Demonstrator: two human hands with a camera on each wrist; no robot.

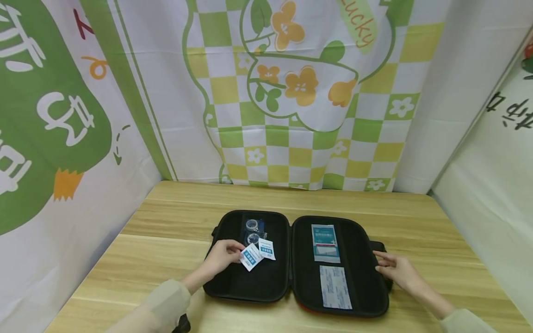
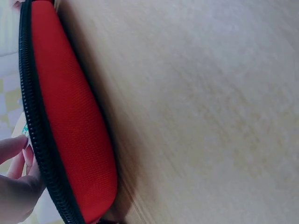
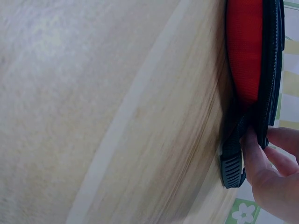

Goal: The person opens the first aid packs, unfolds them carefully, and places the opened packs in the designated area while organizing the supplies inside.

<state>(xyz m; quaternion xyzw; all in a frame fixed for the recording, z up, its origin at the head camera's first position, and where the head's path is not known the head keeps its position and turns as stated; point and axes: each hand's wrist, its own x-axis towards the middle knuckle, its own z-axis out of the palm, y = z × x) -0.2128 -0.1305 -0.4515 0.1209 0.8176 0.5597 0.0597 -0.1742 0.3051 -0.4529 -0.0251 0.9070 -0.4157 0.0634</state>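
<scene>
A black-lined zip case (image 1: 266, 286) lies unfolded on the table, its outside red in both wrist views. Over the left half, my left hand (image 1: 226, 255) pinches a small white-and-blue sachet (image 1: 251, 257) between thumb and fingers. A second such sachet (image 1: 267, 249) overlaps it at the upper right. Behind them, two clear-wrapped round items (image 1: 252, 225) sit in the left half. My right hand (image 1: 393, 268) grips the right rim of the case beside the strap; in the right wrist view its fingers (image 3: 254, 156) are at the case edge near a black buckle (image 3: 232, 170).
In the right half lie a teal-and-white packet (image 1: 326, 243) and a white printed packet (image 1: 335, 287). The case stands on a wood-grain table (image 1: 166, 222). Patterned curtains (image 1: 300, 152) hang behind the table and at both sides.
</scene>
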